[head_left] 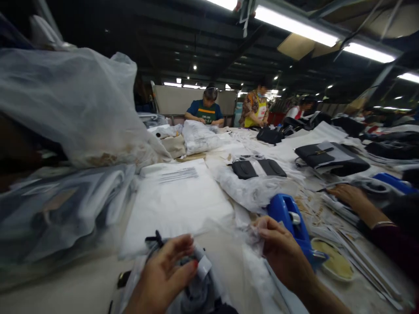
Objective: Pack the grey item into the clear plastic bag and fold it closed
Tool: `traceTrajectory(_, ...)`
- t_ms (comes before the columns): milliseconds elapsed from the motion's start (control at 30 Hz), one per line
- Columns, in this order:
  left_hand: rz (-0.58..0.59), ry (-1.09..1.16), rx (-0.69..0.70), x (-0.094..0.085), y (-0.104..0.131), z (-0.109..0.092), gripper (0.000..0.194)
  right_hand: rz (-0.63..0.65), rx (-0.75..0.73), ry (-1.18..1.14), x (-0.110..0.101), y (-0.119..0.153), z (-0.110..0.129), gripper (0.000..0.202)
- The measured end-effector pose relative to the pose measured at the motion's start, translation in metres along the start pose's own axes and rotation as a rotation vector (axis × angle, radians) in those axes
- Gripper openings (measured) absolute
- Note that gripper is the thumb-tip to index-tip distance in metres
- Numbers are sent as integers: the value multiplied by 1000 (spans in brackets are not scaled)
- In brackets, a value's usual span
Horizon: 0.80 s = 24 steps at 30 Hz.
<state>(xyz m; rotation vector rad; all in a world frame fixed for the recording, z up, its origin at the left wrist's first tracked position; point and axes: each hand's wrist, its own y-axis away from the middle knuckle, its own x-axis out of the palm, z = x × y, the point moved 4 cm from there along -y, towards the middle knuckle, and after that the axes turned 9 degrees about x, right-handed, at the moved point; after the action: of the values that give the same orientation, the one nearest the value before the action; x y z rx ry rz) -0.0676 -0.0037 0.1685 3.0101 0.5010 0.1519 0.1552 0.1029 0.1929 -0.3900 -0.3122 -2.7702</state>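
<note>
My left hand [163, 274] is at the bottom centre with its thumb and fingers apart. Beneath and beside it lies a grey-blue, soft-looking bundle [199, 292] with a white tag [204, 267] and a black strap end; its kind is unclear. My right hand [284, 250] pinches a crumpled piece of clear plastic film [253, 235], left of a blue tape dispenser [290, 222]. A stack of white printed plastic bags [176, 196] lies flat ahead of both hands.
Plastic-wrapped goods [65, 209] and a large translucent bag [72, 100] rise at left. Dark bags [258, 168] lie ahead and right. A shallow yellowish dish [334, 259] sits near a co-worker's hand [356, 200] at right. Other people [204, 109] work across the table.
</note>
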Motion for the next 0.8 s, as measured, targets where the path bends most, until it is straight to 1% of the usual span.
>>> traceTrajectory(33,23,89,-77,12,-1,-1,69,106,56,-48,15,8,-11,17)
traceTrajectory(67,49,179,-171,22,-2,-2,72,203,106,-70,29,15,-21,16)
traceTrajectory(100,66,260,-258,28,-2,-1,72,283,146,-68,40,21,-30,15)
traceTrajectory(133,103,325,-321,31,-1,-1,72,343,177,-62,48,25,-37,16)
traceTrajectory(167,150,367,-358,31,2,0,71,377,201,-66,54,29,-43,16)
traceTrajectory(200,200,369,-357,27,6,1,71,390,220,-77,57,31,-49,16)
traceTrajectory(267,289,280,-268,13,18,2,77,370,253,-115,59,33,-56,16)
traceTrajectory(333,324,165,-169,-2,32,5,82,338,294,-144,60,34,-62,17)
traceTrajectory(367,312,118,-130,-9,40,7,78,331,312,-153,60,35,-66,18)
traceTrajectory(400,285,76,-110,-15,46,10,66,326,326,-160,62,36,-69,19)
traceTrajectory(433,244,37,-103,-20,52,13,49,328,337,-164,64,37,-72,20)
traceTrajectory(467,184,-2,-97,-25,56,16,33,334,345,-160,66,39,-75,21)
traceTrajectory(500,106,-38,-89,-30,59,19,27,337,349,-150,69,40,-78,22)
traceTrajectory(567,-50,-78,-86,-40,62,23,34,331,347,-108,73,41,-84,25)
traceTrajectory(633,-167,-116,-85,-50,60,24,36,318,340,-30,76,40,-88,27)
traceTrajectory(667,-203,-159,-82,-55,58,24,37,311,328,22,77,38,-90,28)
traceTrajectory(733,-233,-280,-58,-63,52,22,37,300,269,162,79,35,-90,32)
traceTrajectory(800,-230,-415,-13,-67,46,19,37,272,145,344,81,32,-85,35)
